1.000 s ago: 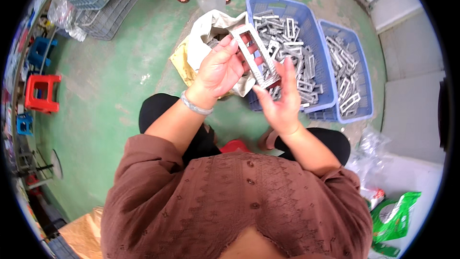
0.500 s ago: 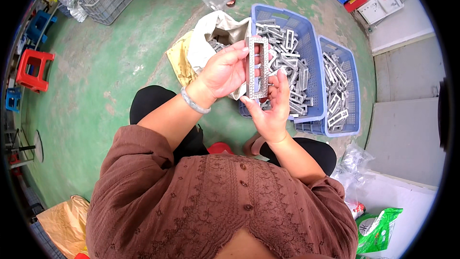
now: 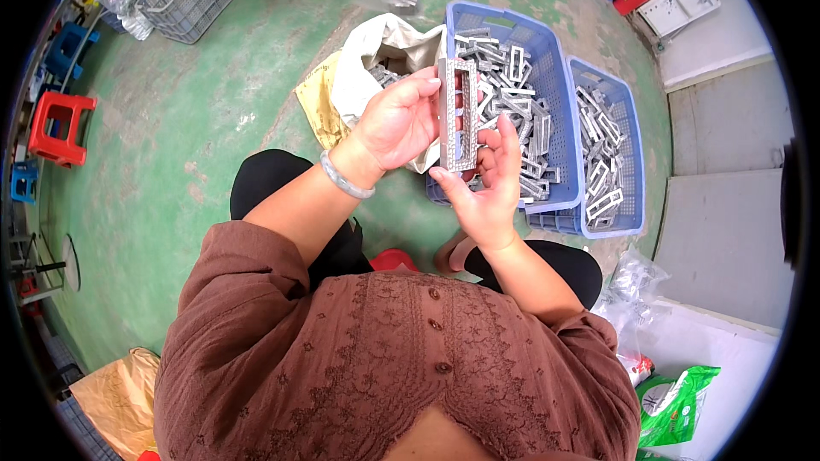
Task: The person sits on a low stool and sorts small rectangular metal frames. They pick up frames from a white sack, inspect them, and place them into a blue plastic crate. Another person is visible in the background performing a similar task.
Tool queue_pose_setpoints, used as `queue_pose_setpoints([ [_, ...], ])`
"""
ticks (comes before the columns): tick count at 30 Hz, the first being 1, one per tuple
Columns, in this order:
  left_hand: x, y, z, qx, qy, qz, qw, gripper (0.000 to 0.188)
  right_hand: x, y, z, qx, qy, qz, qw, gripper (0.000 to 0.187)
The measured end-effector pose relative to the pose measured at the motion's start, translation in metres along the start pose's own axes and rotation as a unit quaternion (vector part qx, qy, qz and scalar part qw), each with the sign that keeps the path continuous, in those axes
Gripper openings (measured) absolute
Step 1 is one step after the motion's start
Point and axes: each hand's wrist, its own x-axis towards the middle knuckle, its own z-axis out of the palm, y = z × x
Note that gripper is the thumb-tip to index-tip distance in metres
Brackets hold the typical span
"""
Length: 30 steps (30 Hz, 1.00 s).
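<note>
A: Specify the upper garment
B: Brown woven-cloth blouse [image 3: 397, 358]; tone-on-tone embroidered front panels [image 3: 363, 350] with floral and scrolling stitching; small, round, dark brown buttons [image 3: 436, 324] aligned down the centre; loose, creased brown sleeves [image 3: 256, 269] ending near the elbows
A: Specify the wrist fitting
B: One smooth, pale grey, ring-shaped bangle [image 3: 339, 181], left wrist
A: Specify the lower garment
B: Black cloth trousers [image 3: 272, 189], plain surface, covering both knees

frame [image 3: 448, 115]: grey, textured | basket [image 3: 571, 132]: blue | floor [image 3: 196, 145]: green | shirt [image 3: 384, 367]: brown, embroidered
</note>
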Motion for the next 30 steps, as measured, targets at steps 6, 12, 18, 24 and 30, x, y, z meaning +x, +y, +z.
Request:
queue_pose_setpoints([
  [6, -0.002, 0.001, 0.006, 0.039, -0.001, 0.003, 0.999, 0.041, 0.000, -0.001, 0.000, 0.136, -0.011, 0.036, 0.990, 0.086],
  [12, -0.005, -0.002, 0.015, 0.075, 0.037, 0.041, 0.996, 0.043, 0.000, -0.007, 0.000, 0.229, -0.026, 0.051, 0.972, 0.084],
  [18, -0.005, 0.001, 0.020, 0.094, 0.070, 0.042, 0.992, 0.040, 0.000, -0.006, 0.000, 0.248, -0.031, 0.056, 0.967, 0.085],
  [24, -0.005, 0.004, 0.023, 0.139, 0.152, 0.035, 0.978, 0.037, -0.002, -0.003, 0.002, 0.206, -0.042, 0.044, 0.977, 0.085],
  [30, -0.006, 0.004, 0.021, 0.161, 0.194, 0.015, 0.967, 0.035, -0.003, 0.002, 0.004, 0.190, -0.050, 0.034, 0.980, 0.084],
])
